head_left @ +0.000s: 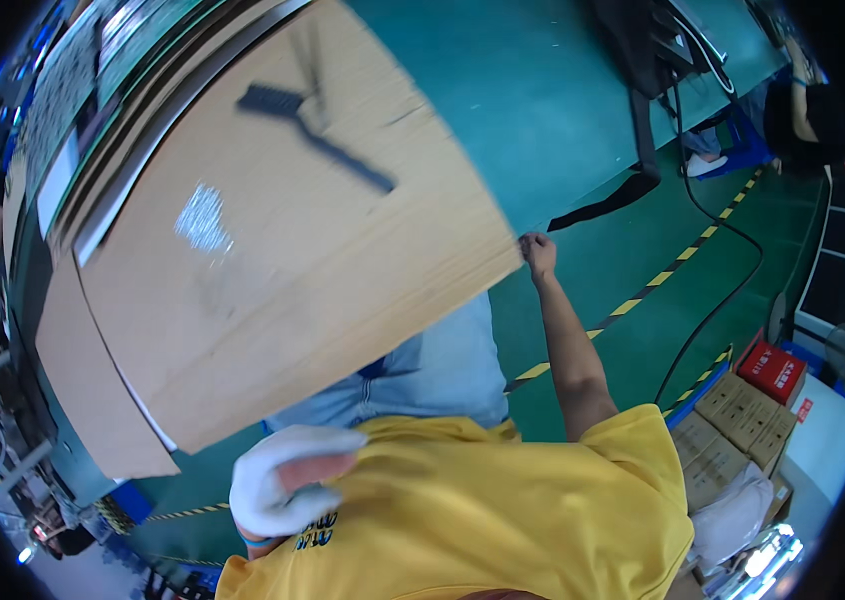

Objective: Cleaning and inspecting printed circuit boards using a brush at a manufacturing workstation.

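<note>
Brown cardboard (pixel 343 270) lay just far of both hands, a black brush (pixel 321 148) on it; the white-gloved left hand (pixel 288 480) curved open, blurred; the right hand (pixel 541 256) bent its fingers at the sheet's right corner, whether pinching I couldn't tell.

Green table (pixel 443 60): a brown cardboard sheet (pixel 293 280) lies on top.
Cardboard sheet: black brush (pixel 343 163), blurred slim tool (pixel 312 60) by its bristled head, shiny pale patch (pixel 203 218).
Green floor (pixel 583 270): yellow-and-black tape (pixel 658 280), dark cable (pixel 718 318).
</note>
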`<action>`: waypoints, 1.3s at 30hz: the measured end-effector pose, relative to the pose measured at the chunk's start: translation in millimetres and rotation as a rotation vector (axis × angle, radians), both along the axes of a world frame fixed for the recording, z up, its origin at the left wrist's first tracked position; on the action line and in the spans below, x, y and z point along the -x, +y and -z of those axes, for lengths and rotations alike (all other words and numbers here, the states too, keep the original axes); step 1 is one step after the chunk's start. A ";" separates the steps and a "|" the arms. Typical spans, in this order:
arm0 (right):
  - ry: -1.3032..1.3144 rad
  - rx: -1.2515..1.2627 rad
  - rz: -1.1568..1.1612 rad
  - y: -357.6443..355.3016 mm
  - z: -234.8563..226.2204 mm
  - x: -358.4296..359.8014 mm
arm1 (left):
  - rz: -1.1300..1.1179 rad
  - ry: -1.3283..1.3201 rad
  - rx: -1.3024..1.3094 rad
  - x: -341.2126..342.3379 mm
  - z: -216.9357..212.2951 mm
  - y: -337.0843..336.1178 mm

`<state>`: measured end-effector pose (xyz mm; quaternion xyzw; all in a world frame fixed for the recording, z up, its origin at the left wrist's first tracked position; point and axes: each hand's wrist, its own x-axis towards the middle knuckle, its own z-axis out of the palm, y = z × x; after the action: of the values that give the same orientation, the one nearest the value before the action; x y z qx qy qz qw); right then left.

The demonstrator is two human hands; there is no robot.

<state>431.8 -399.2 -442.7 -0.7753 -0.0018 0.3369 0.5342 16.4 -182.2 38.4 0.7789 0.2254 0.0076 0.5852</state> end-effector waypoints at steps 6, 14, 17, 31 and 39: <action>0.124 -0.034 0.341 37.9 19.8 -62.3 | 0.004 0.072 -0.804 -140.8 9.9 19.4; 0.339 -0.406 0.330 184.7 80.7 -28.4 | 0.119 0.293 -1.038 -148.7 31.1 22.7; 0.462 -0.542 0.242 236.7 95.3 13.8 | 0.204 0.218 -1.016 -166.2 27.7 37.8; 0.838 -0.798 0.331 139.7 146.4 115.4 | 0.175 0.116 -0.998 -172.3 31.9 36.2; 0.679 -0.903 0.474 -0.8 81.5 38.3 | 0.184 0.035 -1.059 -165.2 34.1 40.0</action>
<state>393.4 -400.0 -524.2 -0.3012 0.1984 0.4030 0.8411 181.6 -142.1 4.3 0.9840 0.1311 0.0558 0.1068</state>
